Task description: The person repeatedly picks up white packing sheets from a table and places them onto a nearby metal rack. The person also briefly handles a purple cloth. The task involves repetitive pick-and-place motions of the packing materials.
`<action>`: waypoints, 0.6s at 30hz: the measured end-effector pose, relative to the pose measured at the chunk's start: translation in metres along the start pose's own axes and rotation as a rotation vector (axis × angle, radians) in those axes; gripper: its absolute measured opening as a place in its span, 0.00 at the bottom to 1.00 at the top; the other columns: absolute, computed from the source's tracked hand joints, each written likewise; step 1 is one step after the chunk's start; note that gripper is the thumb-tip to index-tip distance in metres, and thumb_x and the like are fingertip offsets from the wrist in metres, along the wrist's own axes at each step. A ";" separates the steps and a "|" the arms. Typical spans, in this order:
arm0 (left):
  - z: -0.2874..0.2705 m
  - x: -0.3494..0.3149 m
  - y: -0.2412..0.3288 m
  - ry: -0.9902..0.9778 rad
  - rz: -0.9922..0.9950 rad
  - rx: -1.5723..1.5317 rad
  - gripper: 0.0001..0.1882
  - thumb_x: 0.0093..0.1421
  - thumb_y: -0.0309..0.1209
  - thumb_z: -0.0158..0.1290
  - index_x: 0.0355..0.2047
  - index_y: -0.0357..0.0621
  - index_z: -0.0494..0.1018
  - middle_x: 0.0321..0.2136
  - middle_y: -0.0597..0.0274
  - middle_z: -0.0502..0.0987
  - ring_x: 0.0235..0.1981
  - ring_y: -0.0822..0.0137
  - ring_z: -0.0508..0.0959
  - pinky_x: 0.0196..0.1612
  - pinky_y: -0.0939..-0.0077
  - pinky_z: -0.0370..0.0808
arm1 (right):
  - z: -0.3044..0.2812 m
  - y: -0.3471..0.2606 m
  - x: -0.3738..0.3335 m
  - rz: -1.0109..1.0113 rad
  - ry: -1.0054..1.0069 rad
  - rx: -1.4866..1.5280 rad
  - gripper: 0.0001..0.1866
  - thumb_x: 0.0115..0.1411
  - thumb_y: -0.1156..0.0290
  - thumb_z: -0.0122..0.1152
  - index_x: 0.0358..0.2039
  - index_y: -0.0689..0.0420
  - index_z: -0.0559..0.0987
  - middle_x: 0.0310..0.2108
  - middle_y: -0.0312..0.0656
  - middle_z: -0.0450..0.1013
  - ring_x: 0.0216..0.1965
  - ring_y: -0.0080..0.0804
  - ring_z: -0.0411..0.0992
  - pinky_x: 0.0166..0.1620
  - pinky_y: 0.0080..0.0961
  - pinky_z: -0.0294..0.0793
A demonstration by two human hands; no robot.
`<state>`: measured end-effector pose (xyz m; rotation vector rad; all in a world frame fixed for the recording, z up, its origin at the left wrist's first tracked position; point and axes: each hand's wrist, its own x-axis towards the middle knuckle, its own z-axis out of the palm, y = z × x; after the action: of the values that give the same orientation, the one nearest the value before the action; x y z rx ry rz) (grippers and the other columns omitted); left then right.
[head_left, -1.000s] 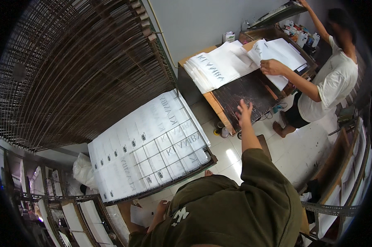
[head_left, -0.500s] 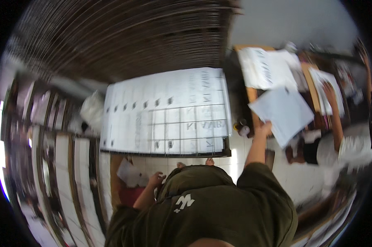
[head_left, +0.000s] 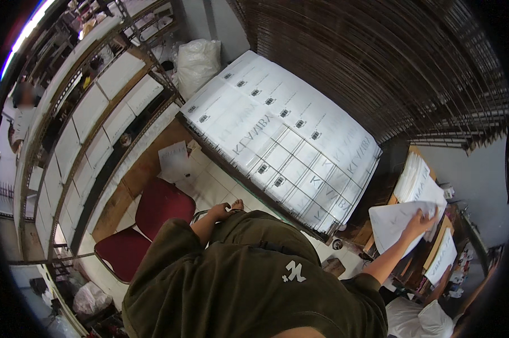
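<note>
My right hand [head_left: 419, 224] reaches out to the right and grips a white sheet of paper [head_left: 391, 225] with dark lettering. The sheet bends and overlaps the front of a stack of white sheets [head_left: 415, 181] on a wooden bench. My left hand [head_left: 220, 212] hangs beside my hip with its fingers loosely curled and apart, and nothing shows in it. In front of me stands a wide rack [head_left: 254, 101] laid out with white printed sheets, a wire grid lying over part of them.
At the lower right a co-worker in a white shirt [head_left: 420, 320] sits by another lettered sheet [head_left: 441, 256]. Two red chair pads [head_left: 163, 209] are to my left, beside shelves [head_left: 105, 101] of white panels. A white plastic sack [head_left: 198, 66] stands behind. Dark wire screens [head_left: 378, 50] hang over the far side.
My view has turned left, so the rack now lies slanted. My right hand has brought the sheet against the stack on the bench. My left hand stays low by my hip.
</note>
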<state>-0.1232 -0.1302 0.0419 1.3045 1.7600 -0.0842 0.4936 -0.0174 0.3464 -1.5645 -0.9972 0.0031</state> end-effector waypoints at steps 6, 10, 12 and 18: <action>-0.029 -0.004 -0.055 0.030 -0.065 -0.159 0.29 0.49 0.51 0.54 0.45 0.44 0.69 0.38 0.47 0.75 0.39 0.54 0.75 0.42 0.64 0.70 | 0.141 -0.112 -0.036 0.033 -0.699 -0.008 0.28 0.46 0.89 0.46 0.50 0.59 0.70 0.47 0.45 0.68 0.47 0.26 0.64 0.47 0.18 0.62; -0.039 -0.009 -0.110 0.067 -0.124 -0.142 0.29 0.47 0.52 0.53 0.44 0.46 0.70 0.39 0.50 0.75 0.42 0.54 0.74 0.45 0.64 0.70 | 0.229 -0.197 -0.096 0.066 -1.124 0.155 0.33 0.41 0.88 0.43 0.54 0.61 0.66 0.56 0.47 0.60 0.55 0.30 0.59 0.52 0.17 0.58; -0.040 -0.010 -0.143 0.064 -0.158 -0.125 0.29 0.47 0.52 0.53 0.44 0.47 0.70 0.39 0.51 0.75 0.43 0.54 0.74 0.45 0.64 0.69 | 0.269 -0.230 -0.124 -0.013 -1.285 0.199 0.34 0.42 0.86 0.45 0.55 0.57 0.65 0.56 0.47 0.60 0.56 0.34 0.59 0.54 0.21 0.57; -0.070 -0.022 -0.188 0.038 -0.262 -0.156 0.27 0.48 0.52 0.53 0.41 0.46 0.71 0.39 0.52 0.75 0.44 0.54 0.73 0.46 0.63 0.69 | 0.342 -0.317 -0.183 -0.144 -1.521 0.227 0.34 0.43 0.83 0.48 0.55 0.52 0.65 0.55 0.46 0.62 0.51 0.31 0.62 0.51 0.24 0.60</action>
<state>-0.3142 -0.1909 0.0160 0.9655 1.9223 -0.0680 0.0180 0.1239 0.4129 -1.0960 -2.1317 1.3108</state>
